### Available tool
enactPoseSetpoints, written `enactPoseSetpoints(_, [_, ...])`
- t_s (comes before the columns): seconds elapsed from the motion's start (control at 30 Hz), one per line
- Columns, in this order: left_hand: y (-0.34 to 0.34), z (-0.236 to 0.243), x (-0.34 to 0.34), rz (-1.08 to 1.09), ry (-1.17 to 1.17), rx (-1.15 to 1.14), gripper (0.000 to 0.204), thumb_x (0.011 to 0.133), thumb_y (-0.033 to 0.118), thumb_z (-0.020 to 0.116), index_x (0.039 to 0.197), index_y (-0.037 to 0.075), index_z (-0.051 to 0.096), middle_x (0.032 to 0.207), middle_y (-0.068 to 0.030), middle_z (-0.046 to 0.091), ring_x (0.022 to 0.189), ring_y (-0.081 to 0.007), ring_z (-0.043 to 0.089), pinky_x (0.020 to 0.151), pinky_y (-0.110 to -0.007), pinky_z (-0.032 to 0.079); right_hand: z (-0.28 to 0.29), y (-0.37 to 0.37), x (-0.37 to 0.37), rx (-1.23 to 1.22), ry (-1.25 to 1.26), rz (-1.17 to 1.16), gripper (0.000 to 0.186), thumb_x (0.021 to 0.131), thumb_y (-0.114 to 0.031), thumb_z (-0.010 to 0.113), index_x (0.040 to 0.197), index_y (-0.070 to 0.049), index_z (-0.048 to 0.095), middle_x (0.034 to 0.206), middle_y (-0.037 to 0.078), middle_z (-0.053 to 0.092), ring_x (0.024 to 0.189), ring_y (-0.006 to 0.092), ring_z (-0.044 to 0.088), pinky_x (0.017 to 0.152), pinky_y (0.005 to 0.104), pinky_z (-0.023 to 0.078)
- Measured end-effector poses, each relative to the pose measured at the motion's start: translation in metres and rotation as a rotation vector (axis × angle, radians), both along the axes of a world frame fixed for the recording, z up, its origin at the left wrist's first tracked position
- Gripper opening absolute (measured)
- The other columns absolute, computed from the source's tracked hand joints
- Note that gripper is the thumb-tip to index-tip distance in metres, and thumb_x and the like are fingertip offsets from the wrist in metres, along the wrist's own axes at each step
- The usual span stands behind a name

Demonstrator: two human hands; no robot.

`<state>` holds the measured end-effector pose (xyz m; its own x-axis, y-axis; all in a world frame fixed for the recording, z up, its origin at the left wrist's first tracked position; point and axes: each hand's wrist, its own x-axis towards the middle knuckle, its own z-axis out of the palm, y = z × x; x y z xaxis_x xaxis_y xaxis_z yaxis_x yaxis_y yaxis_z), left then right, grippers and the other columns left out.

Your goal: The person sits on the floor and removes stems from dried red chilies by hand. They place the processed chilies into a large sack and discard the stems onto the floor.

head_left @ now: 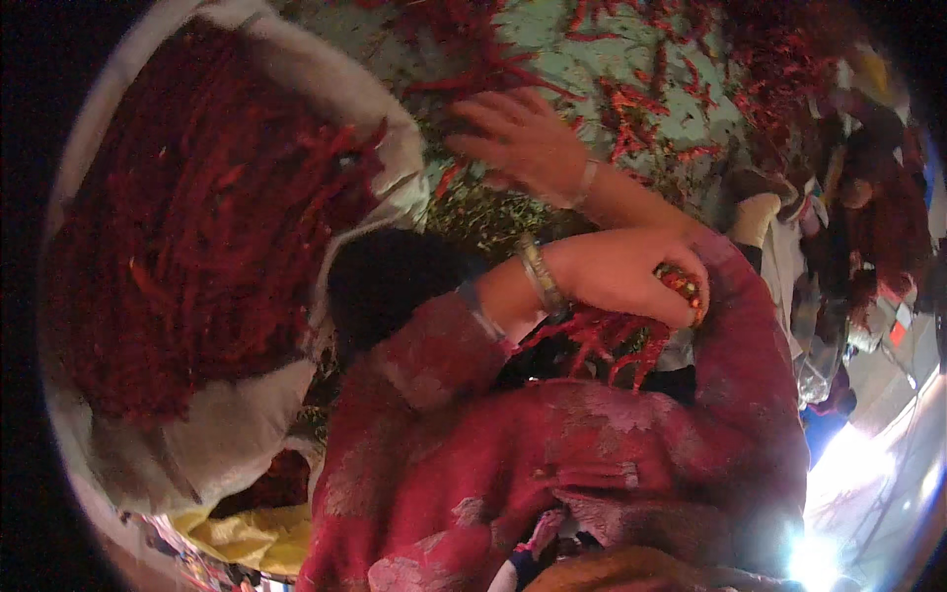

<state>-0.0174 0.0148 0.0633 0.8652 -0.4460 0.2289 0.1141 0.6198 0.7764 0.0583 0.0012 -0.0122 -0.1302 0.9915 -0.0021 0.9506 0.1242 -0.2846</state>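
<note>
My left hand (636, 281) reaches across my body, its fingers curled round a bunch of red chillies, the stem ends (681, 286) showing at its right and the pods (617, 340) hanging below. My right hand (518, 138) crosses above it to the upper middle, fingers apart over the littered pale green surface (602, 59), near loose chillies (493, 74) and a heap of dried green stalks (493, 212). A bracelet is on each wrist.
A large pale sack (385, 128) packed with long red chillies (197, 247) fills the left. A yellow sack (242, 533) lies behind it at lower left. More chillies (764, 49) pile up at the top right, and assorted dim items and a bright light (819, 553) are at the right.
</note>
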Motion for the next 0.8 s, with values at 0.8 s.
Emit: enactPoseSetpoints(0.8, [-0.009, -0.016, 0.006, 0.385, 0.375, 0.281, 0.02, 0.073, 0.018, 0.068, 0.083, 0.003, 0.059, 0.072, 0.0009, 0.057, 0.067, -0.0048, 0.049, 0.064, -0.021, 0.042, 0.039, -0.151, 0.095, 0.077, 0.916, -1.302, 0.036, 0.092, -0.027, 0.042, 0.11, 0.001, 0.055, 0.1, 0.007, 0.059, 0.088, 0.0131, 0.055, 0.077, 0.0273, 0.043])
